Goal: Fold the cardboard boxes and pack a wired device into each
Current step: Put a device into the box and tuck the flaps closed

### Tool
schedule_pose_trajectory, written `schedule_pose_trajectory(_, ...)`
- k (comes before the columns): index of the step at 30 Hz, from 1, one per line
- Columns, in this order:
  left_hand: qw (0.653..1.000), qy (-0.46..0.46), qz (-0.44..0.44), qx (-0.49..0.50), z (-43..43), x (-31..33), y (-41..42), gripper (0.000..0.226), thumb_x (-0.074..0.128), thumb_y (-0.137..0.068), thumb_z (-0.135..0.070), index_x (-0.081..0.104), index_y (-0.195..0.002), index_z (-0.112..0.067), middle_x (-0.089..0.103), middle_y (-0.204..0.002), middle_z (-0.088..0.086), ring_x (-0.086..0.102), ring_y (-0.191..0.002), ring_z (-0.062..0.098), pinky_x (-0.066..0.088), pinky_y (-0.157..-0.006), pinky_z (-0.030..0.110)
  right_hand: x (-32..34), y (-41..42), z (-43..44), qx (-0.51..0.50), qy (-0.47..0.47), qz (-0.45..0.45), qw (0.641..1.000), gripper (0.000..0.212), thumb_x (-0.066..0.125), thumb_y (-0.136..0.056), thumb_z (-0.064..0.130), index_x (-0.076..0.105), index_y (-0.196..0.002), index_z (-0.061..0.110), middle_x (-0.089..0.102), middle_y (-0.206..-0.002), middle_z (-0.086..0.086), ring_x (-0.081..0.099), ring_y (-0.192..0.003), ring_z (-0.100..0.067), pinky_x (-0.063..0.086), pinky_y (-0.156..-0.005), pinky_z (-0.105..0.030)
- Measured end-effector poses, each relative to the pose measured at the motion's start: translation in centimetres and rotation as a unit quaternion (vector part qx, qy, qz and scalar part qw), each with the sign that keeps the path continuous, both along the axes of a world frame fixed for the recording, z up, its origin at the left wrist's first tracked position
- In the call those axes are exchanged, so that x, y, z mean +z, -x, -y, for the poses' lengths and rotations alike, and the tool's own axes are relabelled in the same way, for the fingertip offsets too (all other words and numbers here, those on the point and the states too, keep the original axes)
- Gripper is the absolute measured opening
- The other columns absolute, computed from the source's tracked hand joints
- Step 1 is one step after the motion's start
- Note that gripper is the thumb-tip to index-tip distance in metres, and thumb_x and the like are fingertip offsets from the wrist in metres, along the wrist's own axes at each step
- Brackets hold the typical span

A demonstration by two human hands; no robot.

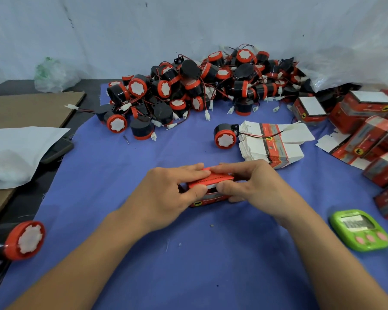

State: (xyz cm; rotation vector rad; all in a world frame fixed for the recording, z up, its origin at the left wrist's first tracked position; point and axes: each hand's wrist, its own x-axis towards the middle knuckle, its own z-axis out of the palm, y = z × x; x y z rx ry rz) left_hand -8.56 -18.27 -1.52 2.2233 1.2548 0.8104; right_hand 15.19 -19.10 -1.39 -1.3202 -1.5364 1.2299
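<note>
A small red cardboard box (208,179) sits on the blue cloth in the middle, held between both hands. My left hand (168,193) grips its left end, thumb on the front and fingers over the top flap. My right hand (253,186) grips the right end the same way, fingertips meeting the left ones on the flap. A stack of flat unfolded boxes (276,144) lies just behind, with one black-and-red wired device (225,136) beside it, its wire draped over the stack. A big pile of wired devices (199,86) fills the back.
Finished red boxes (367,121) are heaped at the right edge. A green timer (361,230) lies at the right front. One loose device (23,240) rests at the left front. Brown cardboard (29,108), white sheets and a plastic bag occupy the left side.
</note>
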Motion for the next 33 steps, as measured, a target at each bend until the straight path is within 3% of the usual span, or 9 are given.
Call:
schedule_pose_trajectory(5,1.000,0.003,0.007,-0.017,0.1,0.1,0.4,0.041,0.075,-0.089,-0.049,0.066,-0.129,-0.049,0.055,-0.138,-0.039,0.046,-0.128,-0.022,0.039,-0.105,0.006,0.2,-0.4,0.3,0.025,0.028,-0.031,0.999,0.035,0.083,-0.087,0.020,0.077,-0.118,0.035,0.078,-0.110,0.007,0.073,-0.103,-0.013,0.063,-0.083,-0.031)
schedule_pose_trajectory(8,0.998,-0.056,0.000,-0.012,0.4,0.1,0.2,0.038,0.072,-0.087,-0.049,0.071,-0.125,-0.045,0.060,-0.136,-0.035,0.049,-0.128,-0.019,0.042,-0.107,0.011,0.3,-0.3,0.3,0.018,0.040,-0.048,0.998,0.031,0.079,-0.090,0.021,0.077,-0.118,0.032,0.078,-0.113,0.005,0.073,-0.106,-0.012,0.062,-0.077,-0.026)
schedule_pose_trajectory(12,0.987,-0.157,0.020,-0.008,0.7,-0.4,-0.5,0.026,0.075,-0.087,-0.033,0.081,-0.112,-0.031,0.068,-0.117,-0.030,0.058,-0.117,-0.018,0.047,-0.105,0.015,0.1,0.1,0.1,-0.001,0.027,-0.045,0.999,0.029,0.080,-0.089,0.017,0.078,-0.112,0.035,0.078,-0.111,-0.003,0.074,-0.102,-0.021,0.061,-0.074,-0.026)
schedule_pose_trajectory(18,0.995,-0.094,0.025,0.008,0.0,-0.3,-0.3,0.029,0.073,-0.087,-0.035,0.076,-0.115,-0.043,0.060,-0.120,-0.038,0.044,-0.126,-0.026,0.034,-0.113,0.010,-0.6,0.9,-0.2,-0.049,-0.006,-0.009,0.999,0.030,0.080,-0.089,0.027,0.077,-0.115,0.041,0.077,-0.100,0.001,0.075,-0.087,-0.029,0.064,-0.078,-0.039)
schedule_pose_trajectory(21,0.999,-0.027,0.010,-0.019,-0.2,-0.1,0.2,0.047,0.081,-0.088,-0.021,0.068,-0.120,-0.054,0.056,-0.127,-0.042,0.039,-0.134,-0.022,0.030,-0.115,0.009,-0.6,1.1,-0.2,-0.068,-0.006,-0.019,0.997,0.030,0.078,-0.090,0.024,0.077,-0.114,0.042,0.077,-0.104,0.006,0.075,-0.092,-0.015,0.062,-0.073,-0.028)
schedule_pose_trajectory(25,0.995,-0.071,-0.050,-0.039,-0.4,0.1,0.3,0.048,0.075,-0.093,-0.009,0.069,-0.132,-0.036,0.057,-0.138,-0.026,0.037,-0.135,-0.020,0.023,-0.118,0.009,-0.5,1.2,-0.1,-0.077,0.019,-0.065,0.995,0.031,0.076,-0.090,0.015,0.079,-0.110,0.039,0.076,-0.109,0.009,0.073,-0.099,-0.006,0.059,-0.072,-0.022)
schedule_pose_trajectory(28,0.991,-0.099,-0.075,-0.047,-0.2,-0.1,0.2,0.043,0.070,-0.098,-0.009,0.068,-0.135,-0.031,0.054,-0.140,-0.024,0.036,-0.136,-0.015,0.021,-0.119,0.010,-0.4,1.4,-0.1,-0.083,0.020,-0.076,0.993,0.031,0.075,-0.090,0.013,0.080,-0.107,0.038,0.077,-0.108,0.009,0.073,-0.098,-0.005,0.058,-0.071,-0.021)
schedule_pose_trajectory(30,0.993,-0.094,-0.055,-0.039,-0.1,-0.3,-0.1,0.041,0.070,-0.098,-0.012,0.069,-0.132,-0.034,0.053,-0.138,-0.028,0.036,-0.136,-0.016,0.024,-0.116,0.007,-0.4,1.4,-0.1,-0.090,0.020,-0.074,0.993,0.030,0.075,-0.090,0.013,0.081,-0.106,0.039,0.077,-0.108,0.009,0.073,-0.098,-0.006,0.058,-0.070,-0.020)
schedule_pose_trajectory(33,0.997,0.014,0.071,-0.010,-0.1,-0.6,-0.4,0.038,0.075,-0.094,-0.019,0.072,-0.117,-0.049,0.059,-0.121,-0.045,0.043,-0.131,-0.021,0.031,-0.111,0.006,-0.5,1.6,-0.1,-0.098,0.015,-0.071,0.992,0.037,0.074,-0.091,0.016,0.075,-0.118,0.041,0.075,-0.115,0.010,0.073,-0.101,-0.007,0.058,-0.071,-0.021)
